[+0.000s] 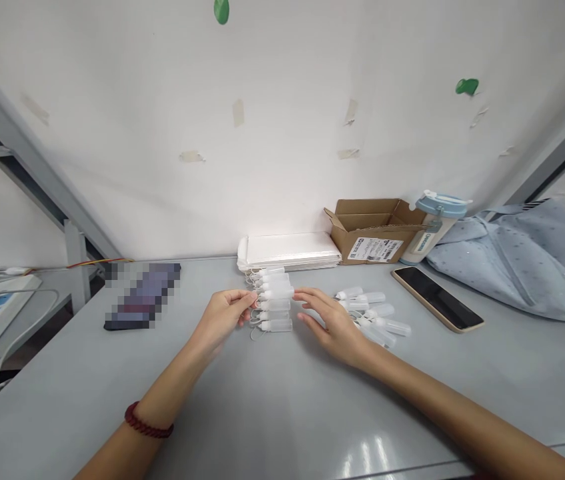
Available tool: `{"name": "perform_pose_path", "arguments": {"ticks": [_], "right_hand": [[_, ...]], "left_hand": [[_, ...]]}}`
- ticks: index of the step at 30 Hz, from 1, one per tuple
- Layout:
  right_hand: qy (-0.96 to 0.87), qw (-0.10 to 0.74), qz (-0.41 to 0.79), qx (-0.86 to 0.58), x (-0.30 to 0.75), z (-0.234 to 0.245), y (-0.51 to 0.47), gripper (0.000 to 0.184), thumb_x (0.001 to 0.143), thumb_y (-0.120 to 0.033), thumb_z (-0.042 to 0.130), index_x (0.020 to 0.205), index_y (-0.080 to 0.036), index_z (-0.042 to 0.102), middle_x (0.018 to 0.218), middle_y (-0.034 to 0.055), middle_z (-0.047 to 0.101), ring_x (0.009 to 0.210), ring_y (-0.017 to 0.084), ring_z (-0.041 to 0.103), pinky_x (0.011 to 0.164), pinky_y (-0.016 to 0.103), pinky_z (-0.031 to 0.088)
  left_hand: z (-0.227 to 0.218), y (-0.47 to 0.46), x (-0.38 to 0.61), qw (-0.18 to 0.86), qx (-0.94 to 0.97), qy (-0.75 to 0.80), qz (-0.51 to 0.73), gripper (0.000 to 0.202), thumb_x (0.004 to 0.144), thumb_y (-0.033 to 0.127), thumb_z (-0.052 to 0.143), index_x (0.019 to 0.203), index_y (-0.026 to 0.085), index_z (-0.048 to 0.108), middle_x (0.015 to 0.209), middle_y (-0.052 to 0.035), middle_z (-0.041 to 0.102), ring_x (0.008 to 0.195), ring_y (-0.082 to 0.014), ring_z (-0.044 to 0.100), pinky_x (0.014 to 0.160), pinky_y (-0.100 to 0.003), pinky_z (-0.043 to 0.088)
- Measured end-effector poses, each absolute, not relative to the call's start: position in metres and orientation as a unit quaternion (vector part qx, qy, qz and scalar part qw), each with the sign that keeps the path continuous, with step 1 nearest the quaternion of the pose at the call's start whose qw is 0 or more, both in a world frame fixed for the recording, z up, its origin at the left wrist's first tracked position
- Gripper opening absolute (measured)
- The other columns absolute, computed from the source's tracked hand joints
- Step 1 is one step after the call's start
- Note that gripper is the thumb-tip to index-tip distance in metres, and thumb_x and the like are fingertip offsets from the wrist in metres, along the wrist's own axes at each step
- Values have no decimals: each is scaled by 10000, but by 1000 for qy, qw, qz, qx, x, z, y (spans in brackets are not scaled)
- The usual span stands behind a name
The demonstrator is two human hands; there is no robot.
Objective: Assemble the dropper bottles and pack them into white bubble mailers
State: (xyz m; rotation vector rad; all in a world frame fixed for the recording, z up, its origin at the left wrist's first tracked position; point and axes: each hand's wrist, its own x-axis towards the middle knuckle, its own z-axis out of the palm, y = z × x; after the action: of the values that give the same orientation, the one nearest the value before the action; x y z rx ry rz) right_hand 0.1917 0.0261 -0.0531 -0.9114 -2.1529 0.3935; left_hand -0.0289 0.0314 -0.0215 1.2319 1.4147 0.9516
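- Nearest the camera: left forearm (165, 390), wearing a dark red bracelet (148, 421), and right forearm (442, 400), over the grey bench (252, 413).
- Left hand (227, 313): grip narrow, thumb and finger apparently pinching the looped end of a small bottle (278, 293) within the row (276, 315).
- Right hand (335, 327): grip parted, holding nothing evident; fingertips at the bottle's other end, contact unclear.
- Assessment: light pressure at both ends should keep bottles parallel; loops want keeping untangled.
- Loose cluster (381, 311): angled, beyond the right hand.
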Motion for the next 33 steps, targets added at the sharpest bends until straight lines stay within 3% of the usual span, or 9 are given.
{"name": "perform_pose_path", "arguments": {"ticks": [17, 22, 28, 33], "right_hand": [[-846, 314, 189, -387, 190, -51, 21, 346, 930, -307, 411, 1250, -177, 417, 1224, 123, 516, 1130, 202, 508, 958, 383, 449], [-846, 312, 182, -392, 191, -48, 21, 347, 929, -309, 413, 1248, -173, 422, 1228, 131, 518, 1132, 210, 510, 948, 394, 454], [-850, 318, 124, -401, 209, -33, 36, 289, 922, -280, 417, 1179, -183, 505, 1163, 125, 575, 1049, 219, 568, 869, 383, 489], [-856, 247, 49, -452, 245, -17, 62, 246, 886, -153, 403, 990, -166, 625, 955, 101, 668, 892, 229, 615, 775, 369, 497]], "left_hand": [[-23, 34, -29, 465, 518, 614, 371, 359, 704, 492, 600, 658, 136, 603, 510, 30, 497, 484, -88, 401, 515, -225, 332], [-26, 36, -30, 430, 524, 628, 383, 355, 728, 480, 569, 705, 131, 626, 603, -1, 560, 514, -100, 449, 496, -223, 348], [-24, 37, -32, 407, 510, 629, 423, 305, 730, 435, 576, 778, 139, 629, 688, -1, 588, 507, -89, 461, 470, -212, 349], [-22, 35, -32, 380, 512, 631, 442, 286, 739, 424, 573, 789, 146, 623, 656, 16, 571, 494, -83, 446, 473, -208, 351]]}}
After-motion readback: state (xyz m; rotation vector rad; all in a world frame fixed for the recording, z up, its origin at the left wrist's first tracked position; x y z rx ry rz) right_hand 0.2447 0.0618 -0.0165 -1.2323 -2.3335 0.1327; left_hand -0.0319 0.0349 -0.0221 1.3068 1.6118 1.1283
